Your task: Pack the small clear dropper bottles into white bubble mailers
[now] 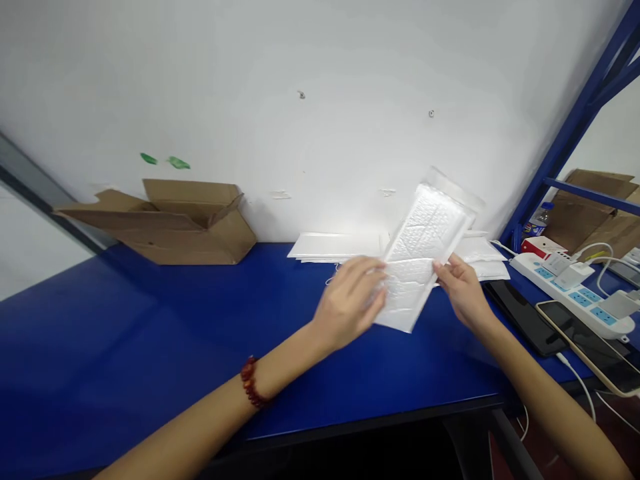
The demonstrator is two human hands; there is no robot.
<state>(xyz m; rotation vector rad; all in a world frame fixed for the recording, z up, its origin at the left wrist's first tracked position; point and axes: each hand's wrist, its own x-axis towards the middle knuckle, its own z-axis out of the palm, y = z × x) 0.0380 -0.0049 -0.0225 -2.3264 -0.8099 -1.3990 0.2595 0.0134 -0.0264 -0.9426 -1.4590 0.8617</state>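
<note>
A white bubble mailer [420, 233] with a clear flap at its top is held up at a tilt above the blue table. My right hand [463, 290] pinches its right edge between thumb and fingers. At its lower left edge is my left hand [350, 300], slightly blurred, with bent fingers and the thumb apart from them. Those fingertips overlap the mailer's edge; whether they press on it is unclear. Behind lies a stack of flat white mailers [335, 245], partly covered by the held one. More white mailers [480, 257] lie behind my right hand.
An open cardboard box [200, 233] stands against the wall at the back left. On the right are a white power strip [575, 293] with chargers and cables, a black flat item [525, 317] and a phone [590, 340]. A blue metal frame [575, 127] rises there.
</note>
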